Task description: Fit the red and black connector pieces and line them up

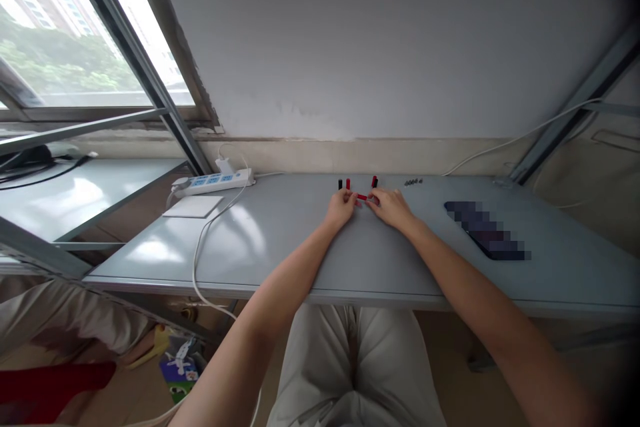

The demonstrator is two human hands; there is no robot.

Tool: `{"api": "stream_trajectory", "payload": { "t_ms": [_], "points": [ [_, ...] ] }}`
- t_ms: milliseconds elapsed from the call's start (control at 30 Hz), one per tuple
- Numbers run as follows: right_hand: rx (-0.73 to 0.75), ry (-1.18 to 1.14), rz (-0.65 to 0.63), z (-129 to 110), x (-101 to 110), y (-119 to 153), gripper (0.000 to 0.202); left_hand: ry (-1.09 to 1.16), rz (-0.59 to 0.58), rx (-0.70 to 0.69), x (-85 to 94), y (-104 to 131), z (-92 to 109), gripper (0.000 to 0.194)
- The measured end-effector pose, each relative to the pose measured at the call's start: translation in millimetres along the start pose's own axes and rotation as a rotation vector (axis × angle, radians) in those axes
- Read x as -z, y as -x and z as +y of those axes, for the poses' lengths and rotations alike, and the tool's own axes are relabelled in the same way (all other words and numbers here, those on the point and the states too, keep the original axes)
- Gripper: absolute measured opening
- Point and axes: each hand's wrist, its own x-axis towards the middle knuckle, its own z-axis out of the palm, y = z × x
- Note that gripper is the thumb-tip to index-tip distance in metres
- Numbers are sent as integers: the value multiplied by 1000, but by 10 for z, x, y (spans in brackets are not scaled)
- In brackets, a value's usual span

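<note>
Near the back of the grey table, my left hand [342, 207] and my right hand [391, 207] face each other with their fingers pinched. Between them lies a small red cylinder [361, 197], its left end at my left fingertips and its right end at my right fingertips. Just behind my left hand stand a black piece [341, 184] and a red piece [348, 183]. Another red piece [375, 181], with a black part beside it, is behind my right fingers. Several small dark pieces [413, 182] lie further right.
A white power strip [215, 181] and a flat white square [193, 207] are on the table's left side, where a white cable [197, 253] hangs over the front edge. A dark pixelated object [487, 232] lies at right. Another person's leg [70, 313] shows at lower left.
</note>
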Motion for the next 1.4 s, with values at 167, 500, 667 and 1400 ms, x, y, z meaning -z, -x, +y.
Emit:
{"api": "stream_trajectory", "payload": {
  "t_ms": [167, 500, 667, 1400],
  "points": [
    [-29, 14, 7, 3, 1, -10, 18, 11, 37, 2, -11, -14, -22, 17],
    [-352, -4, -151, 322, -65, -262, 7, -160, 27, -80, -14, 8, -20, 13],
    [-474, -129, -142, 437, -118, -323, 8, -289, -22, -144, -24, 75, 85, 14],
    [-538, -125, 38, 593, -378, -235, 24, -585, 1, 11, -578, -569, 40, 12]
  ]
}}
